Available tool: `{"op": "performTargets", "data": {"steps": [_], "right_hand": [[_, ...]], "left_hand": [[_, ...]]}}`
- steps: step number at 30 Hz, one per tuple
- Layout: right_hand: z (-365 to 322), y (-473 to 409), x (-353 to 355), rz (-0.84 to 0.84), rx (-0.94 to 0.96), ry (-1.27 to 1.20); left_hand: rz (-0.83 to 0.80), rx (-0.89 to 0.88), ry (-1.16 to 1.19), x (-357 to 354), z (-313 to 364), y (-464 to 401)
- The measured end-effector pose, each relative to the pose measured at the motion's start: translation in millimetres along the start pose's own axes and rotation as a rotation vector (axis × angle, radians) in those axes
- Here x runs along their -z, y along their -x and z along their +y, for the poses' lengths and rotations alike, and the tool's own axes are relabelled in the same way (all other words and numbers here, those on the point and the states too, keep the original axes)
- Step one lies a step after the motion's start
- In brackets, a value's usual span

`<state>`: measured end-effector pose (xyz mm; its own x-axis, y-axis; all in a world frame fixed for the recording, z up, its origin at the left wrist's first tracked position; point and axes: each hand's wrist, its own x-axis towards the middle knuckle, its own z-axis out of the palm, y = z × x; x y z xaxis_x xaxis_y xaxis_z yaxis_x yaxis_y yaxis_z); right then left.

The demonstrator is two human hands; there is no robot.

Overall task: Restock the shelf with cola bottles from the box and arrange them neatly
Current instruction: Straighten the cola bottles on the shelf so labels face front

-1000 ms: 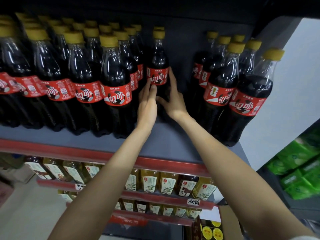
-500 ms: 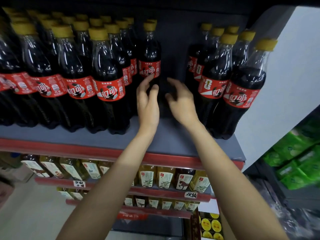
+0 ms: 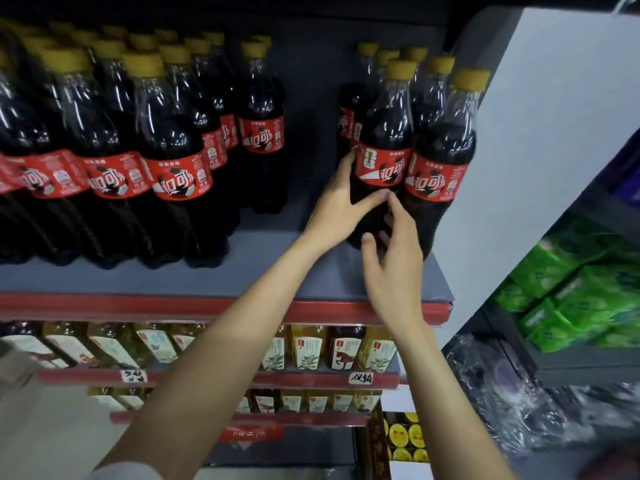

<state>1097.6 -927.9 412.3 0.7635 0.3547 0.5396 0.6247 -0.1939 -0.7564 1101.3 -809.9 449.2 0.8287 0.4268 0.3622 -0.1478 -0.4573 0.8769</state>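
Cola bottles with yellow caps and red labels stand on the grey top shelf (image 3: 242, 271). Several rows of them (image 3: 173, 174) fill the left. One bottle (image 3: 262, 133) stands alone at the middle back, with a gap to its right. My left hand (image 3: 337, 206) grips the front-left bottle (image 3: 384, 133) of the right group just below its label, thumb across the front. My right hand (image 3: 394, 268) is at the same bottle's lower body, fingers loosely spread and touching it. Another cola bottle (image 3: 441, 157) stands right beside it. A box (image 3: 405, 441) showing yellow caps sits at the bottom.
A white side panel (image 3: 540, 133) closes the shelf on the right. Lower shelves hold yellow drink bottles (image 3: 308, 348) behind red price rails. Green packs (image 3: 571, 292) and plastic-wrapped goods (image 3: 502, 393) lie at the right.
Both hands left the lone middle bottle and moved right. My left hand took hold of the right group's front bottle, and my right hand came up against it.
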Motion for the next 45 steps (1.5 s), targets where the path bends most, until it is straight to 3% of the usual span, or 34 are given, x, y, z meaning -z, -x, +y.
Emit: {"op": "performTargets", "data": {"steps": [4,8,13,16,20,31,36,41,43,45], "right_hand": [[-6.1,-3.5,-6.6,-0.021,0.011,0.043],[-10.7,-26.0,-24.3,-0.233,-0.015,-0.039],[-26.9,-49.4,-50.2,-0.398,-0.006,-0.07],[-32.3,-54.4,-69.2,-0.403,0.006,-0.095],[-39.0,-58.4,-90.0,-0.407,0.023,-0.127],[-42.1,-59.8,-112.4,-0.315,0.013,-0.021],[-46.1,-59.2,-101.0,-0.372,0.028,-0.028],[-37.2,-25.8,-32.9,-0.093,0.23,-0.154],[-27.2,-6.8,-1.0,0.128,0.265,-0.172],[-9.3,2.8,23.2,0.338,0.25,-0.128]], "left_hand": [[-0.016,-0.038,-0.008,24.6,-4.9,10.8],[-0.011,-0.031,0.018,56.6,-11.4,26.4],[0.222,-0.014,-0.008,73.4,-18.0,40.9],[0.425,0.001,-0.018,73.5,-19.6,49.1],[0.563,0.053,-0.01,71.8,-15.0,58.7],[0.568,0.185,-0.013,72.2,-14.4,65.7],[0.562,0.183,0.007,68.1,-6.8,70.6],[0.662,-0.07,0.13,45.1,8.1,83.7],[0.562,-0.129,0.209,30.8,8.4,78.3],[0.36,-0.104,0.259,15.1,11.2,67.4]]}}
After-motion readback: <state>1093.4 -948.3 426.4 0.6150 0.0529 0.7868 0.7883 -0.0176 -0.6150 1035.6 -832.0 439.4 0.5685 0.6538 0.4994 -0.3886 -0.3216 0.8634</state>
